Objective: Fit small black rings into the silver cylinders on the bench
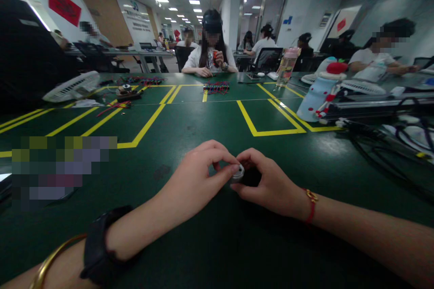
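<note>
A small round silver-grey part [239, 173] with a dark hole in its face is held just above the green table, between my two hands. My left hand [200, 169] pinches it between thumb and forefinger from the left. On the other side, my right hand [271, 180] curls around the part, its fingertips at the top edge and its thumb just below. The rear of the part is hidden by the fingers.
Yellow tape lines [280, 134] mark the green table [190, 126]. Wired components [216, 88] lie ahead, opposite a seated person [210, 56]. To the right are a blue bottle [310, 97], a clear bottle [287, 67] and black cables [376, 156]. A white fan [73, 86] lies left.
</note>
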`<state>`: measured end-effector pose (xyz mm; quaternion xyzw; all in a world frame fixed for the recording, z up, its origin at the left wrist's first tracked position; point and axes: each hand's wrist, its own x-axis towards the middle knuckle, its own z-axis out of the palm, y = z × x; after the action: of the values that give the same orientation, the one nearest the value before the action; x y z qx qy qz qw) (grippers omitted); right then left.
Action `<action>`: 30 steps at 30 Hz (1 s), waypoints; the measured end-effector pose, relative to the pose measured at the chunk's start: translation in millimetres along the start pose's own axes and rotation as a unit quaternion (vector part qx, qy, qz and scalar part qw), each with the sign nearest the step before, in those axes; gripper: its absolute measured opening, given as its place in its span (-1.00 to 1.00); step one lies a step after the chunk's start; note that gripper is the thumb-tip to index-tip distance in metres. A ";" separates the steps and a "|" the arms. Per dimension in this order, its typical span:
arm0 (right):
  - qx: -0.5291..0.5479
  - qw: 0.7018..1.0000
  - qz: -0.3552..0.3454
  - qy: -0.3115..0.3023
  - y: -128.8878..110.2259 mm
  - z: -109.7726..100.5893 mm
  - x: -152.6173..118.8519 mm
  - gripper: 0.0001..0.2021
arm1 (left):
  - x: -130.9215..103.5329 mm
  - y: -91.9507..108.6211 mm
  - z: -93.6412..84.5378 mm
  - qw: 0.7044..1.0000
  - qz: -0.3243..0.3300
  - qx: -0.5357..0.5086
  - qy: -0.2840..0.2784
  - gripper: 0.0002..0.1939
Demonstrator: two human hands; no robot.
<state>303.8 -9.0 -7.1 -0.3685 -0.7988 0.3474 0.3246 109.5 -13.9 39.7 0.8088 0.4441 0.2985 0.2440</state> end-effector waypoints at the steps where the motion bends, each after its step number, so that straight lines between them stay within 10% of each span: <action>1: 0.001 1.000 0.001 -0.001 -0.2 0.0 -0.1 -0.67 | 0.9 1.0 -1.4 1.000 -0.006 0.000 0.013 -0.86; 20: -0.030 0.999 0.013 0.041 -1.8 -3.5 -0.2 -0.68 | -17.4 -33.8 14.4 0.995 -0.091 0.000 -0.040 -0.81; 30: -0.245 0.901 0.223 0.278 69.0 -128.1 -35.0 -0.47 | -61.4 -89.3 -62.4 0.946 -0.305 -0.031 0.107 -0.55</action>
<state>446.2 36.5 -1.0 -0.6870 -0.6325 0.0871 0.3469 -11.6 -15.5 8.3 0.5898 0.6837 0.3084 0.2993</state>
